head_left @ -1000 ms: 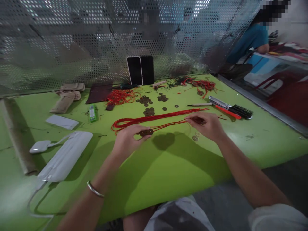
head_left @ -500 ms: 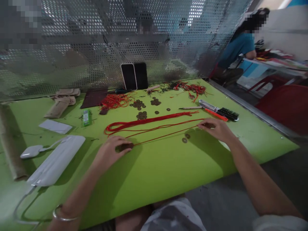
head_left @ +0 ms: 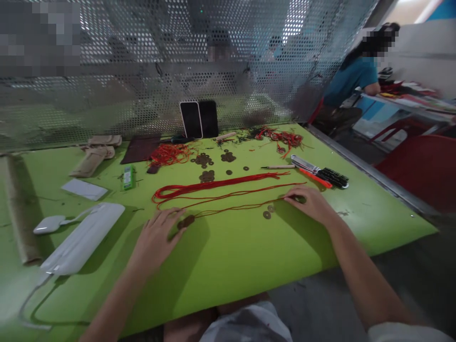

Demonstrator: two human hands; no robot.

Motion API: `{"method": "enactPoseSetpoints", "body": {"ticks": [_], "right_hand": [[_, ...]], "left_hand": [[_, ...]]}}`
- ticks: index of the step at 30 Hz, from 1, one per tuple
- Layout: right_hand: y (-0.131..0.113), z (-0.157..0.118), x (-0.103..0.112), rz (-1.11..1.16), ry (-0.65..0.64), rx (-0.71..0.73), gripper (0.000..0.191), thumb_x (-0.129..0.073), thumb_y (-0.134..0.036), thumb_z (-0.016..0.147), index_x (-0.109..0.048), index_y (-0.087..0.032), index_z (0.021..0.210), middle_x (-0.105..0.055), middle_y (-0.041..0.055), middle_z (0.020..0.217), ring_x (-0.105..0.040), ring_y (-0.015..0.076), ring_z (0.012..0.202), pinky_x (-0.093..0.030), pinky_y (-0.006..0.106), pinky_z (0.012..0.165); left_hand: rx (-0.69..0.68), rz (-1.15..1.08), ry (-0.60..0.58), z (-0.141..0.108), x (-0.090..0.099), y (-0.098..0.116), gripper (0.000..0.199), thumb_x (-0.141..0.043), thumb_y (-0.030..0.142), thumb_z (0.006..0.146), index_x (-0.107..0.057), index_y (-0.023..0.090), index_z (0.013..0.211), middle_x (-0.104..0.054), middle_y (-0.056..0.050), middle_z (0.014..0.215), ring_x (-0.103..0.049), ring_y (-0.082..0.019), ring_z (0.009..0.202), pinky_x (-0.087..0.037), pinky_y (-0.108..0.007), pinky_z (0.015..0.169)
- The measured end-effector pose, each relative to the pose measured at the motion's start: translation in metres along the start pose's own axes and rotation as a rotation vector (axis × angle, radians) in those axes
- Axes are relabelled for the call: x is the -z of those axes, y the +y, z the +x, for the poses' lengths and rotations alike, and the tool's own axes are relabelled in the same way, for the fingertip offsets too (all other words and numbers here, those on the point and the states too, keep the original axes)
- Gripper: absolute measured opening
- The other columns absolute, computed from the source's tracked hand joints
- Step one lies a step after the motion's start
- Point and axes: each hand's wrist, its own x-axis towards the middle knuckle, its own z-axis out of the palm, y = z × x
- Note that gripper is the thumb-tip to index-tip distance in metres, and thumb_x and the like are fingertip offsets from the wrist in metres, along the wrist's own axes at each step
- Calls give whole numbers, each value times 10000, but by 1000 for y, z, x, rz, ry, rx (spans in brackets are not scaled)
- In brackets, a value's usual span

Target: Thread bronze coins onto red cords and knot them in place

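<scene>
A thin red cord (head_left: 235, 207) runs slack across the green table between my hands. My right hand (head_left: 309, 202) pinches its right end between thumb and fingertips. At its left end, brown holed coins (head_left: 186, 222) lie at the fingertips of my left hand (head_left: 156, 237). The left thumb and fingers are apart around these coins, and the palm faces down. Two loose coins (head_left: 267, 214) rest just below the cord near my right hand. Behind the cord lie a folded bundle of red cords (head_left: 213, 183) and another loose red strand (head_left: 245, 191).
Several piles of coins (head_left: 206, 176) sit farther back, beside tangled orange-red cord (head_left: 170, 155). A hairbrush (head_left: 333, 177), an orange-handled tool (head_left: 313, 177) and a thin pointed stick (head_left: 280, 166) lie right. A white power strip (head_left: 83, 240) lies left. Phones (head_left: 199, 119) lean on the perforated metal screen.
The cord has gone from taut to slack. My right hand has moved slightly left and down with its end. My left fingers have loosened around the coins.
</scene>
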Motion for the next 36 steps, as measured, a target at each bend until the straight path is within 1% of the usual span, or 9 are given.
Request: {"method": "enactPoseSetpoints", "body": {"ticks": [3, 9, 18, 22, 25, 28, 31, 34, 36], "right_hand": [[2, -1, -1, 5, -19, 5, 235, -538, -392, 871, -692, -216, 897, -678, 48, 945, -624, 199, 853, -497, 352, 782], [6, -2, 6, 22, -20, -36, 243, -545, -394, 867, -701, -210, 893, -687, 56, 930, -631, 211, 844, -512, 367, 773], [3, -1, 10, 103, -3, -82, 235, -567, -410, 857, -704, -221, 877, -687, 43, 904, -644, 190, 813, -518, 341, 775], [-1, -2, 13, 132, 8, -91, 251, -562, -418, 858, -707, -215, 887, -691, 54, 902, -649, 192, 809, -523, 341, 771], [-9, 0, 20, 135, 39, -75, 250, -559, -413, 860, -710, -215, 882, -690, 59, 901, -646, 199, 828, -519, 336, 768], [-23, 5, 30, 106, 48, -5, 235, -551, -393, 869, -707, -218, 859, -688, 55, 891, -637, 201, 839, -505, 329, 767], [-43, 11, 42, 66, 36, 104, 222, -539, -371, 880, -699, -218, 860, -683, 53, 881, -628, 197, 835, -489, 318, 760], [-64, 19, 53, 60, 4, 210, 224, -525, -366, 891, -697, -224, 866, -675, 54, 885, -622, 189, 826, -480, 309, 744], [-76, 23, 58, 50, 0, 260, 224, -517, -368, 895, -696, -236, 869, -670, 51, 889, -619, 189, 826, -477, 311, 730]], "left_hand": [[-121, -2, -53, -9, -4, 9, 510, -407, 397, 925, -338, 257, 1410, -450, -46, 1399, -439, -233, 1258, -359, -428, 1063], [-204, 29, -91, -27, -13, 11, 608, -381, 334, 934, -106, 279, 1473, -324, -16, 1479, -389, -203, 1311, -350, -380, 1090], [-312, 53, -117, -35, -4, -18, 632, -432, 303, 900, -155, 281, 1469, -361, -7, 1454, -420, -196, 1287, -308, -369, 1114], [-333, 41, -143, -34, 1, -19, 669, -423, 288, 893, -93, 291, 1476, -360, -18, 1450, -413, -204, 1291, -308, -386, 1113], [-317, -5, -182, -34, 3, -16, 673, -410, 279, 895, -73, 291, 1477, -343, -27, 1461, -360, -215, 1325, -265, -430, 1128], [-243, -49, -154, -37, 3, -13, 633, -406, 285, 900, -127, 318, 1468, -331, -17, 1473, -293, -233, 1361, -204, -481, 1142], [-189, -65, -45, -37, 4, -10, 566, -421, 267, 894, -258, 334, 1432, -349, -7, 1467, -262, -250, 1375, -206, -507, 1135], [-193, -106, 23, -27, 10, -3, 440, -473, 259, 879, -455, 308, 1317, -464, -15, 1391, -367, -241, 1323, -303, -457, 1104], [-156, -159, 39, -14, 17, 5, 298, -482, 266, 885, -588, 290, 1163, -558, -12, 1288, -474, -213, 1234, -390, -385, 1046]]}}
